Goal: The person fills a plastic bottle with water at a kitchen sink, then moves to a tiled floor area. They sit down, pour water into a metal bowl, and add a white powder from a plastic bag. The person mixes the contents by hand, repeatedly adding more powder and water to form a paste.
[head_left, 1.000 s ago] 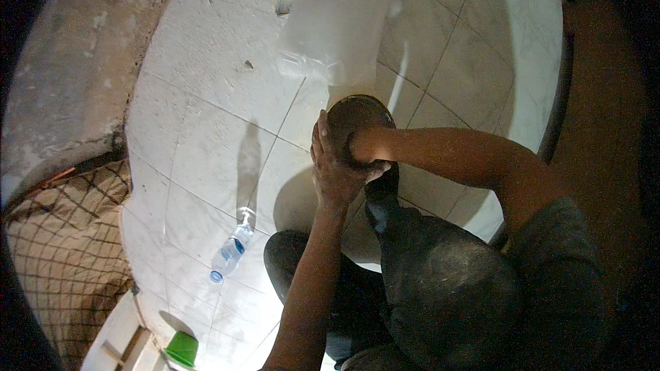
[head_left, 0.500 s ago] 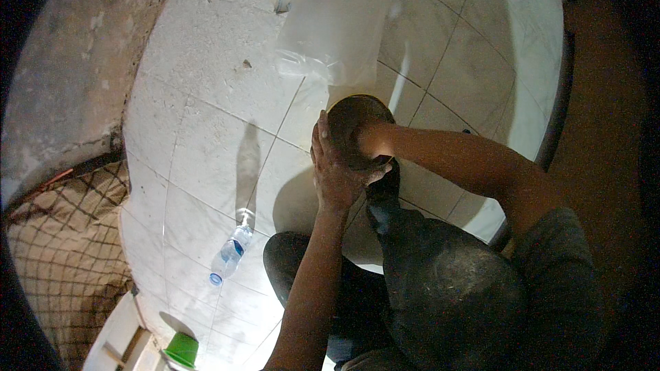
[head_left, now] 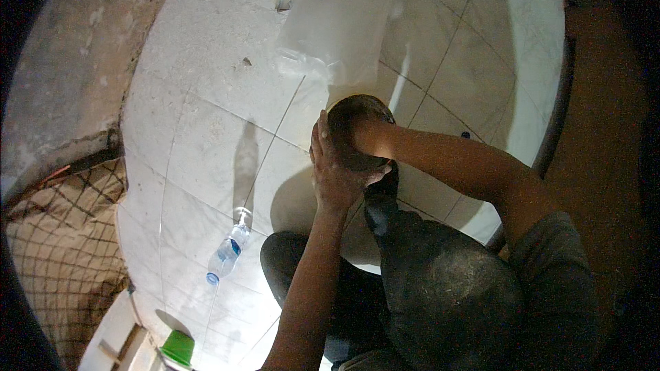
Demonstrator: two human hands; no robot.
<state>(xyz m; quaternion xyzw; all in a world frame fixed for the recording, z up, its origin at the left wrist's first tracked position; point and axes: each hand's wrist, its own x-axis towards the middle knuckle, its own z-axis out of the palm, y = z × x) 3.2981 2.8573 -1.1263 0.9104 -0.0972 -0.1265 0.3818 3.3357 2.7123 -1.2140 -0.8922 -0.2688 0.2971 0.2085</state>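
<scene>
A round, dark-walled container with a pale yellowish rim is tilted between my knees. My left hand is wrapped round its near left side, the fingers along the outer wall and the thumb toward the right. My right hand reaches into the container's mouth from the right. Its fingers are hidden inside, so whether they grip anything does not show. What lies at the bottom of the container is too dark to make out.
A clear plastic bag lies flat beyond the container on the white tiles. On the left are a plastic bottle with a blue cap, a green cup and a brown net-patterned cloth. A curved dark edge runs along the right.
My right hand stays inside the container, its forearm shifted slightly. My left hand keeps its hold. The whole view has moved a little.
</scene>
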